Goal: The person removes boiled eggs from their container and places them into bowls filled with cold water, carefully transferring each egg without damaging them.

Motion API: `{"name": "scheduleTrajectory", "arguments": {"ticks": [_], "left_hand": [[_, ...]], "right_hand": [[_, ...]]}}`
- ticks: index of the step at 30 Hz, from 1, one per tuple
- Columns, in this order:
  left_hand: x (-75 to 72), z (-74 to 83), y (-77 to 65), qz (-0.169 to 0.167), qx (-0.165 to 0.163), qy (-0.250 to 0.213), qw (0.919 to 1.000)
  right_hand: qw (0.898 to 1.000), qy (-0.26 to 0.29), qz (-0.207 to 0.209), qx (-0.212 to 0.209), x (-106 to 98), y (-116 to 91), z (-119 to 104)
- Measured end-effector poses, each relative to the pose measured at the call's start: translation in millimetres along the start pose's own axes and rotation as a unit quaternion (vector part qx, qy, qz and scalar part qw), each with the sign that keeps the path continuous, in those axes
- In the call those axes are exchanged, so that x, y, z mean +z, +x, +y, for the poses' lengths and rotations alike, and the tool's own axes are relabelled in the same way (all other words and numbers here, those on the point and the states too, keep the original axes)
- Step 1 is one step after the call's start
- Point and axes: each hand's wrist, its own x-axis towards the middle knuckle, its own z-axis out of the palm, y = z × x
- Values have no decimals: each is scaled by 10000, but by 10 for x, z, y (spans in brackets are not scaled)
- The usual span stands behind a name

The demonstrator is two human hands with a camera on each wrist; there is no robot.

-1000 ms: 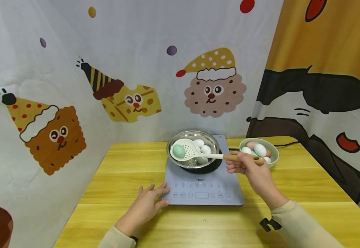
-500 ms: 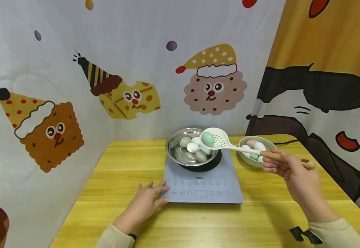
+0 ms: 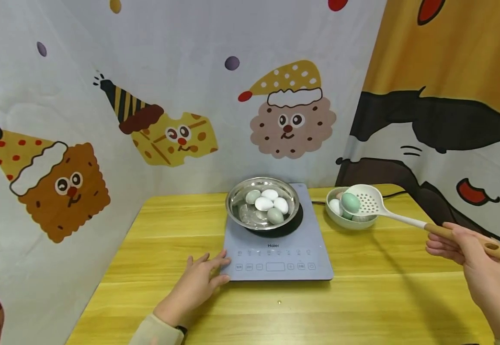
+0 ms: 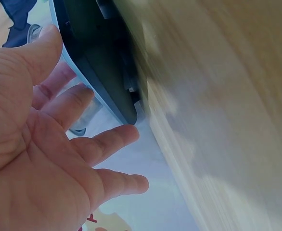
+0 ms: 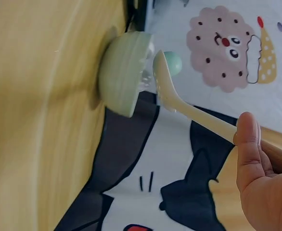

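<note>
My right hand (image 3: 487,268) grips the wooden handle of a white slotted spoon (image 3: 398,217). A green egg (image 3: 350,203) lies in the spoon's perforated head, held above a pale green bowl (image 3: 346,223) with several eggs in it. In the right wrist view the spoon (image 5: 206,121) and its green egg (image 5: 173,63) are apart from the bowl (image 5: 124,72). My left hand (image 3: 196,285) touches the left edge of a grey-blue induction cooker (image 3: 282,261) with straight, spread fingers. On the cooker stands a steel basin (image 3: 232,211) holding several white and greyish eggs (image 3: 264,204).
The cooker and bowl stand on a yellow wood-grain table (image 3: 159,239). A black cable (image 3: 394,194) runs behind the bowl. Cloth with cartoon prints (image 3: 293,127) hangs close behind and on both sides.
My right hand has moved right, carrying the spoon and green egg from over the basin to over the bowl. The left hand has stayed at the cooker's edge.
</note>
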Motion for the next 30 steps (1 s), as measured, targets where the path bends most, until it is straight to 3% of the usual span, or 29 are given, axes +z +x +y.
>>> {"name": "scheduleTrajectory", "arguments": {"ticks": [10, 17, 30], "left_hand": [[15, -17, 8, -60, -20, -21, 10000], [19, -19, 4, -61, -30, -5, 10000], [3, -2, 2, -116, -22, -49, 9999]], "right_hand": [[9927, -1148, 204, 303, -19, -77, 32], [9950, -893, 328, -304, 15, -153, -5], [9772, -1952, 372, -746, 288, -348, -343]]}}
